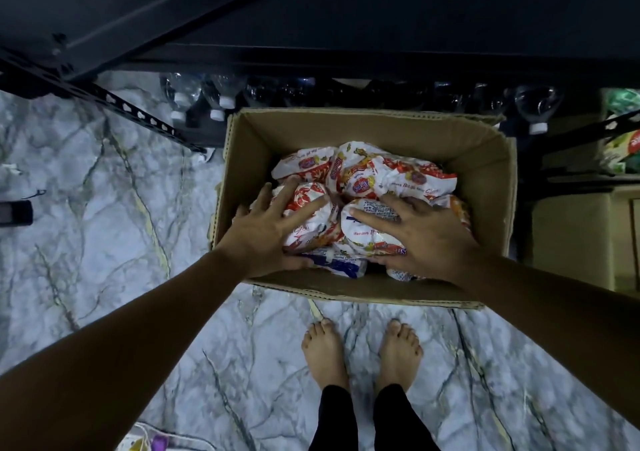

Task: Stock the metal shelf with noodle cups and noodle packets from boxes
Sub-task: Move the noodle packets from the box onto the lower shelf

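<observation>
In the head view, we see 1 open brown cardboard box [363,128] standing on the grey-white marble floor [104,208], just in front of the black metal shelf [311,59]. The white, red and orange plastic noodle packets [398,177] lie in a loose heap inside the box. Our left hand [266,229] rests on the left packets with its fingers spread and almost straight. Our right hand [426,232] presses the right packets in the same manner. Both thumbs seem to lie against the near side of the heap. Clear plastic bottles with white caps [221,97] stand under the shelf, behind the box. 2 bare feet [325,350] stand near the box.
</observation>
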`<state>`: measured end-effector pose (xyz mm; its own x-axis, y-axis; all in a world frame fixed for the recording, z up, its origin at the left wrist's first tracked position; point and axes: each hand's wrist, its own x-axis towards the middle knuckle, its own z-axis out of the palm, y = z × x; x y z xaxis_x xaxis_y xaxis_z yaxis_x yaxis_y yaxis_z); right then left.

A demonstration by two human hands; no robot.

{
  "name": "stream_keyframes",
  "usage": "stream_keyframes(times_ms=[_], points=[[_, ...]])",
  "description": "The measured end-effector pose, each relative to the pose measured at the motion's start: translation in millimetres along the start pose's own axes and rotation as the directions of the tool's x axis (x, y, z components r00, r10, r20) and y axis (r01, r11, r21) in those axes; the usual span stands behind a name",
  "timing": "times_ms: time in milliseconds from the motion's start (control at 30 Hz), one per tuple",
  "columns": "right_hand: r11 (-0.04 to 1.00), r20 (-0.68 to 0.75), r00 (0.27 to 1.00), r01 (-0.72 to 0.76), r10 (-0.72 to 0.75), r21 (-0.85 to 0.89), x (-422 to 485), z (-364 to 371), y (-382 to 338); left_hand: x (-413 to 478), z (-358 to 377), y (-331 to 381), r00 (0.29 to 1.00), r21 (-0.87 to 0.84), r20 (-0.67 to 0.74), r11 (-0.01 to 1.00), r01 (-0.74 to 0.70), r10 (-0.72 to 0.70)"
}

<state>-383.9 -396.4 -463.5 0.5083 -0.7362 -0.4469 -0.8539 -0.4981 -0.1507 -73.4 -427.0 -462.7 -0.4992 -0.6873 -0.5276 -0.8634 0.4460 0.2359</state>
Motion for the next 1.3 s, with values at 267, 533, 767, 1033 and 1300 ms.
stream_keyframes(times_ms=[267, 533, 767, 1033, 1300], points=[[1.0, 0.045, 0.999, -0.001, 0.002, -0.022, 25.5, 14.8, 7.1, 22.2, 19.1, 0.4, 0.99, 0.115, -0.14, 0.992, 0.044, -0.028], [0.991, -0.006, 0.995, -0.097, 0.098, 0.094, -6.0, -35.0, -3.9, -4.0, -26.6, 26.7, 0.982, -0.034, -0.148, 0.993, 0.116, -0.12], [0.944, -0.161, 0.953, -0.211, 0.256, 0.255, -108.9, -145.6, -26.3, -98.5, -123.5, 65.1, 0.942, -0.119, -0.325, 0.992, 0.046, -0.082], [0.939, -0.302, 0.912, -0.193, 0.279, 0.283, -235.2, -307.9, -61.8, -215.3, -279.3, 120.6, 0.856, -0.031, -0.515, 0.998, -0.062, 0.038], [0.955, -0.403, 0.872, -0.203, 0.278, 0.218, -329.0, -433.5, -96.0, -314.6, -402.7, 169.9, 0.768, 0.109, -0.617, 0.985, -0.137, 0.175]])
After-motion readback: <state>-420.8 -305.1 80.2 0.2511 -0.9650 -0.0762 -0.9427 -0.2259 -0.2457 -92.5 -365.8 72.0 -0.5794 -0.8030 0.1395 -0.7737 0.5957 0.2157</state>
